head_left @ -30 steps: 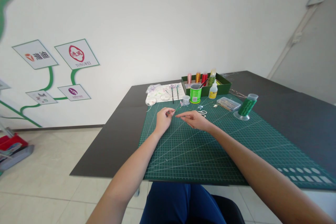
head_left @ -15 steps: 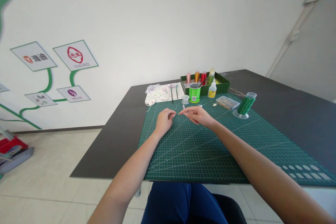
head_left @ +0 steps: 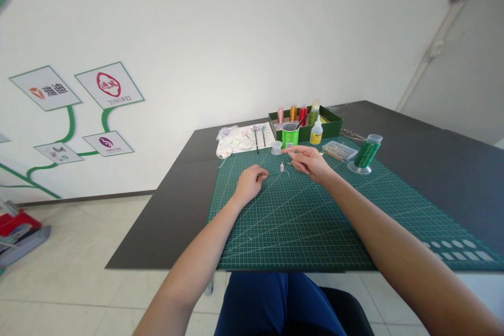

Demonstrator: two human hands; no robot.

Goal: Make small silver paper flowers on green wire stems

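Observation:
My left hand (head_left: 250, 184) is closed in a pinch on a thin green stem (head_left: 272, 173) just above the cutting mat (head_left: 275, 231). At the stem's far end is a small pale pink flower bud (head_left: 282, 167). To the right, my right hand (head_left: 309, 161) has its index finger stretched out toward the left and the other fingers curled in with the thumb. A fine strand seems to run from near the bud toward these curled fingers. What they grip is too small to make out.
Behind my hands stand a clear round container (head_left: 276, 148), a green can (head_left: 290, 136), a glue bottle (head_left: 316, 132) and a dark green box (head_left: 334, 123) with thread spools. A lidded case (head_left: 339, 151) and green thread spool (head_left: 366, 155) are right; finished flowers lie on white paper (head_left: 236, 143).
My right hand has moved right and slightly up, away from my left hand. The green stem and bud now show between the hands; my left hand has barely moved.

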